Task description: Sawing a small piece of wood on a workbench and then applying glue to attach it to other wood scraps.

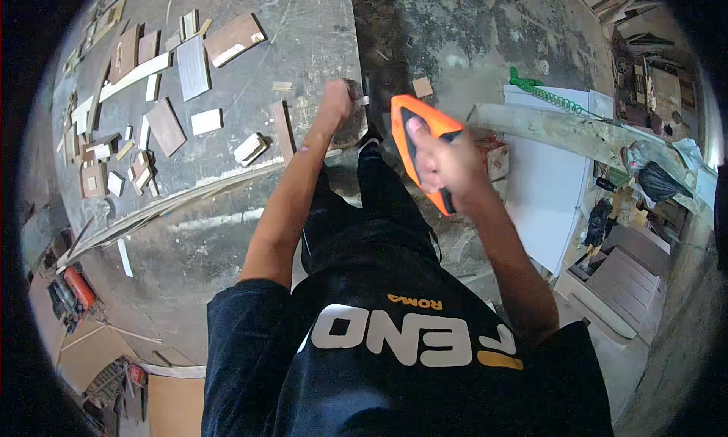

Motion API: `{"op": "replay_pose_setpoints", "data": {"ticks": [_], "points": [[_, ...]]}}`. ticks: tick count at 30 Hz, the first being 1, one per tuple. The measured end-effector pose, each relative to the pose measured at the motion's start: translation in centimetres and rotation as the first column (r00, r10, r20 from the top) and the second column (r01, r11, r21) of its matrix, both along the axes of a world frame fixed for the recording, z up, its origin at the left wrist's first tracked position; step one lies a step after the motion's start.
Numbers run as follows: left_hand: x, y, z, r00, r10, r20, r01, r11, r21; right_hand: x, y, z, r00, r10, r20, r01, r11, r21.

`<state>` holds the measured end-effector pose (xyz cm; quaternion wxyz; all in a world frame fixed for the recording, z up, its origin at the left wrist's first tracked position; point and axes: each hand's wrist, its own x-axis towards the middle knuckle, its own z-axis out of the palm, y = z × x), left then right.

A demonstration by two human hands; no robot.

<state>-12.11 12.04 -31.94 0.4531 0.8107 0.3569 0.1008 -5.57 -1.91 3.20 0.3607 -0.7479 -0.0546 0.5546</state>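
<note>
My right hand [444,164] is wrapped round the orange and black handle of what looks like a handsaw [422,109], held up over the floor just right of the worktable's edge. Motion smears this hand, and I cannot make out the blade. At that same edge my left hand [337,102] is closed and pressed down on the worktable [311,39]. A small dark piece with a pale end [364,100] pokes out beside its fingers, over the edge; the hand hides the rest of it. A narrow brown wood strip [283,131] lies to the left of my left forearm.
Many wood offcuts [165,128] are scattered over the table's left part. A square wood piece [422,87] lies on the floor beyond the saw. At right stand a white panel [542,202] and a coiled green hose [550,96]. A red tool [79,287] lies lower left.
</note>
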Motion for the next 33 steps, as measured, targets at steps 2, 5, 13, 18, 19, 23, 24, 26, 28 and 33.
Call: {"op": "replay_pose_setpoints", "data": {"ticks": [2, 5, 13, 18, 19, 23, 24, 26, 28, 33], "points": [[0.3, 0.3, 0.6, 1.0, 0.006, -0.023, -0.007, 1.0, -0.027, -1.0, -0.2, 0.2, 0.994, 0.036, 0.107, -0.037, 0.999, 0.001], [-0.4, 0.0, 0.9, 0.999, 0.005, 0.052, -0.004, 1.0, -0.028, 1.5, -2.1, 0.1, 0.989, -0.01, 0.15, 0.001, 0.998, 0.058], [0.0, 0.4, -1.1, 0.992, -0.073, 0.105, 0.075, 0.997, -0.02, 4.7, -2.3, -1.0, 0.91, -0.188, -0.37, 0.256, 0.956, 0.143], [-1.4, 0.7, -3.0, 0.972, -0.051, 0.231, 0.064, 0.997, -0.05, 4.6, -1.6, 0.8, 0.993, -0.113, -0.017, 0.114, 0.982, 0.152], [-0.5, 0.4, 0.2, 0.97, -0.052, 0.236, 0.044, 0.998, 0.038, 4.3, -2.0, 0.1, 0.988, -0.148, 0.047, 0.139, 0.979, 0.15], [-0.9, 0.1, 1.4, 0.996, -0.021, 0.085, 0.032, 0.992, -0.12, 2.9, -2.9, -6.1, 0.978, -0.202, -0.045, 0.207, 0.951, 0.231], [-0.9, -0.1, 1.7, 0.997, -0.018, 0.081, 0.027, 0.992, -0.122, 2.2, -3.0, -6.9, 0.975, -0.213, -0.06, 0.221, 0.948, 0.23], [-0.7, -0.3, 2.4, 0.986, -0.024, 0.162, 0.034, 0.997, -0.064, 1.5, -3.1, -7.9, 0.979, -0.206, 0.001, 0.202, 0.962, 0.184], [-0.9, -0.2, 1.5, 0.983, -0.035, 0.181, 0.047, 0.997, -0.063, 0.8, -3.2, -8.3, 0.958, -0.288, -0.012, 0.285, 0.941, 0.181], [-0.8, 0.1, -0.5, 0.997, -0.016, 0.078, 0.024, 0.995, -0.098, 0.3, -2.2, -7.4, 0.98, -0.197, -0.029, 0.198, 0.946, 0.257]]}}
